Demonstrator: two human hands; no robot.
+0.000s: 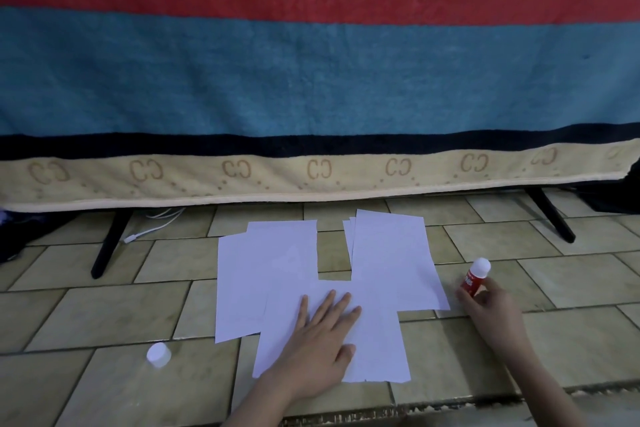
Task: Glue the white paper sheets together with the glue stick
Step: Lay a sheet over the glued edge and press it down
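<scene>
The left hand (322, 333) is pressing flat, fingers straight, on the near paper sheet (377, 343) — it overlaps the left stack (266, 270) and right stack (391, 260). The right hand (491, 312) is gripping the glue stick (475, 277) beside the sheets; its cap (158, 354) is lying off — gluing looks partway done.

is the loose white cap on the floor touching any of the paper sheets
Apart. The head view shows the white cap left of the paper sheets, with bare floor tile plainly visible between them.

Dim, bluish cast, soft shadows, slight blur; wide-angle bowing at edges
</scene>
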